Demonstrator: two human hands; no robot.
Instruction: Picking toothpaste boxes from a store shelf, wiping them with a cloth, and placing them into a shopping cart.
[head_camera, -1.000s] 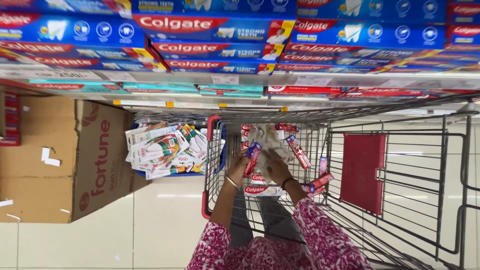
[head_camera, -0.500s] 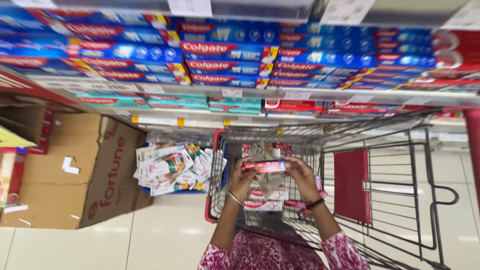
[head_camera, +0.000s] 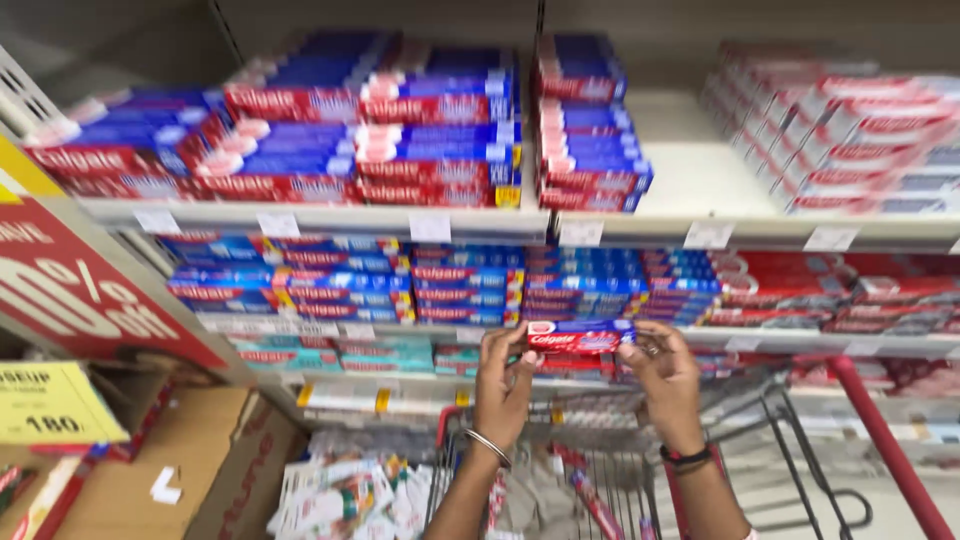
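Note:
Both my hands hold one long red and blue toothpaste carton (head_camera: 580, 337) level, lifted in front of the shelves. My left hand (head_camera: 503, 385) grips its left end and wears a thin bangle on the wrist. My right hand (head_camera: 662, 375) grips its right end and wears a dark band. Just behind the carton, a middle shelf (head_camera: 640, 233) carries stacked blue and red toothpaste cartons (head_camera: 470, 285). Below my hands is a red-framed wire shopping cart (head_camera: 800, 440) with more toothpaste packs (head_camera: 590, 500) lying in it.
An upper shelf holds more stacks of blue and red cartons (head_camera: 380, 130) and red and white ones (head_camera: 850, 135). An open brown cardboard box (head_camera: 210, 470) stands lower left beside loose flat packets (head_camera: 340, 495). A red slanted sign (head_camera: 70, 290) and yellow tag (head_camera: 50, 405) hang at left.
My hands rose from the cart with the carton, now held up at the middle shelf. My view tilted upward, showing more shelves and less floor.

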